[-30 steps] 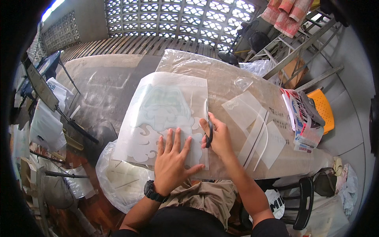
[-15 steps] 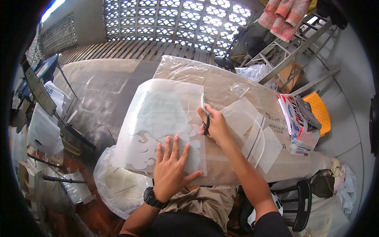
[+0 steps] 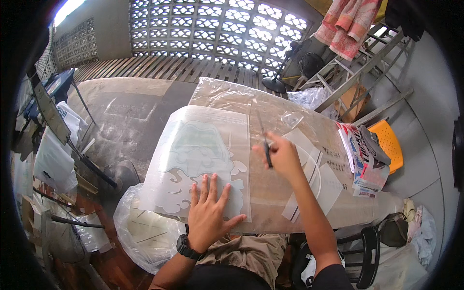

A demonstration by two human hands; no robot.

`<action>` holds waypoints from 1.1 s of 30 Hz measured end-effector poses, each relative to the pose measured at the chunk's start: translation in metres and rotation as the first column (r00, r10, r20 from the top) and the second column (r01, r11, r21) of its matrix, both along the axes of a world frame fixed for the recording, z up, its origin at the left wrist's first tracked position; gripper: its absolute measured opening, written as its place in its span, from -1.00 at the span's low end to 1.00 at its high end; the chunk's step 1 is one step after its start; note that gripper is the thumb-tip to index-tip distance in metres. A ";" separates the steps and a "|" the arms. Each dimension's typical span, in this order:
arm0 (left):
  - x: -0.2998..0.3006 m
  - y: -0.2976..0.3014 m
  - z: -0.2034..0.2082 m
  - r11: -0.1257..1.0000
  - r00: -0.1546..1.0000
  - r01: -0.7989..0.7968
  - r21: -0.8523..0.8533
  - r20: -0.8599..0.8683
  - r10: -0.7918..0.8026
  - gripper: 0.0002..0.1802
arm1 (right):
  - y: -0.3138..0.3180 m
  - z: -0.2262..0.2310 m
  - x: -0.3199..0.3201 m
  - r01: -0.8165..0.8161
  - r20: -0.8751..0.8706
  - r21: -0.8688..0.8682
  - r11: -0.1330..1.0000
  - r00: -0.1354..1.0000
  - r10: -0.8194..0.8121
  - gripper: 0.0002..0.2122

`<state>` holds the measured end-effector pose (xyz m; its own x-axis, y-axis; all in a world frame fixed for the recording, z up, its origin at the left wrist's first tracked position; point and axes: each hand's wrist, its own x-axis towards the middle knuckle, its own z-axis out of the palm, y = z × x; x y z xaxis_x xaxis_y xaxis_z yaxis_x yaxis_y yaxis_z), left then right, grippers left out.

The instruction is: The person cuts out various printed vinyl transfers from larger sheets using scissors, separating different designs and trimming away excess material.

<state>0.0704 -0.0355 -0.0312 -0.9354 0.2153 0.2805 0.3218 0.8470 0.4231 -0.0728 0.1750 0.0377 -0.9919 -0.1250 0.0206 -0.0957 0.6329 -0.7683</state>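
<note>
My left hand (image 3: 209, 205) lies flat with fingers spread on a translucent sheet (image 3: 164, 145). That sheet bears pale, cloud-like cut shapes (image 3: 198, 150) with curling edges. To the right of the sheet's right edge, my right hand (image 3: 282, 159) is closed around a pair of scissors (image 3: 267, 150) by its dark handles. The blades point away from me, blurred by motion, and how far apart they are I cannot tell. Clear of the sheet's edge, they are over the plastic-covered table (image 3: 275, 203).
Translucent offcuts (image 3: 326, 191) and a curved white strip (image 3: 317, 181) lie right of my right forearm. Folded newspapers (image 3: 360, 150) rest at the table's right, beside an orange perforated plastic piece (image 3: 388, 145). A ladder (image 3: 355, 79) leans behind; a chair (image 3: 369, 251) stands near right.
My right hand has drawn the scissors rightward, off the sheet's right edge. My left hand stays flat on the sheet. The whole view has shifted slightly.
</note>
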 end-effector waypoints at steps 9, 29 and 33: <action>-0.011 -0.002 -0.018 0.999 0.997 -0.040 -0.028 -0.066 0.038 -0.08 | 0.020 -0.022 0.127 -0.382 -0.182 0.340 0.859 0.870 0.458 -0.47; -0.045 0.160 0.012 0.775 0.791 0.599 0.200 0.003 -0.612 -0.17 | 0.112 -0.058 0.216 0.564 -0.348 -0.112 0.818 0.749 -0.564 -0.63; -0.013 0.205 0.010 0.791 0.795 0.607 -0.077 0.061 -0.604 -0.07 | 0.138 -0.067 0.248 0.658 -0.272 -0.286 0.697 0.641 -0.717 -0.62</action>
<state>0.0576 0.1700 -0.0212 -0.6134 0.7625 0.2059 0.7691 0.5173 0.3755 0.1747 0.3131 -0.0290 -0.7101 0.6247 0.3249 0.0517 0.5065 -0.8607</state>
